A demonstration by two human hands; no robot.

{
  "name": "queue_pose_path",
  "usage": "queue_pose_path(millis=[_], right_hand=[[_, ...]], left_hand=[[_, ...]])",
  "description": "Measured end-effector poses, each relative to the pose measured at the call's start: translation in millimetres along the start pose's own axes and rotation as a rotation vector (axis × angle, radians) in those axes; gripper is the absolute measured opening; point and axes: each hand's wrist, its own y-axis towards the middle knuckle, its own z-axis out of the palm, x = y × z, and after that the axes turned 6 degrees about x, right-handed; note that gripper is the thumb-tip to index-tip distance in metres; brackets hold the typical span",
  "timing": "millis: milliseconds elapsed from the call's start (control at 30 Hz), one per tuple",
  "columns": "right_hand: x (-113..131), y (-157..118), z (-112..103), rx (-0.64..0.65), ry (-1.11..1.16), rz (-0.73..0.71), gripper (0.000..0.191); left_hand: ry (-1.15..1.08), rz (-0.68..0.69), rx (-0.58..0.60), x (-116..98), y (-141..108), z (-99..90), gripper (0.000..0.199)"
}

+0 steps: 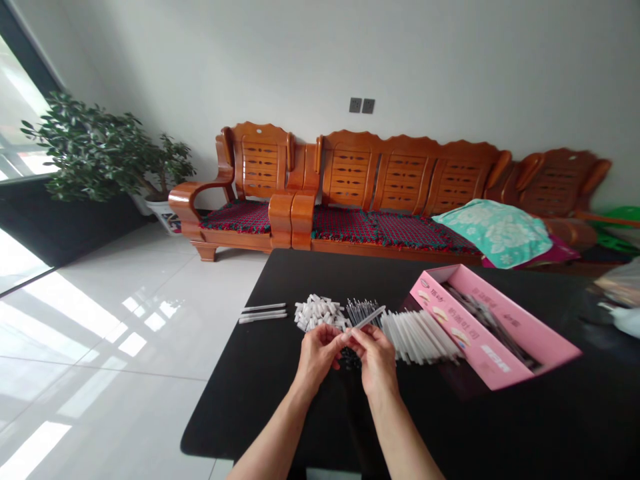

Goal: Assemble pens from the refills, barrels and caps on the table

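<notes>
My right hand (373, 350) pinches a thin translucent tube (370, 317) that slants up to the right. Fingertips of my left hand (319, 352) meet it at the tube's lower end; what they grip there is too small to make out. Just beyond my hands lie a heap of short white pieces (318, 312) and a bunch of thin dark sticks (363, 309). To the right of my right hand is a row of whitish tubes (423, 337). Several finished-looking pale sticks (263, 313) lie apart at the table's left.
On the black table (260, 400), a pink open box (495, 327) holding dark items stands at the right. A plastic bag (625, 300) is at the far right. Behind are wooden seats (350, 177), a teal cushion (500, 233) and a potted plant (100, 150).
</notes>
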Motion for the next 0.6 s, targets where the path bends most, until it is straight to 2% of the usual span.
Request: queue_pose_path(millis=[133,367,500,600], right_hand=[[0.3,-1.1,0.0,0.017,-0.01,-0.001,0.031],[-0.1,-1.3,-0.7,0.011,-0.017,0.0,0.032],[-0.2,-2.4,0.4,0.007,-0.018,0.008,0.031],[0.3,-3.8,2.0,-0.018,-0.007,0.018,0.033]], left_hand=[[-0.043,-0.086,0.095,-1.1,-1.4,-0.3,0.054],[-0.033,-0.058,0.005,-1.6,-0.4,-0.9,0.046],[-0.057,-0.133,0.082,-3.0,-2.7,-1.7,0.056],[-0.082,-0.138,0.114,-2.6,-4.0,-2.9,0.051]])
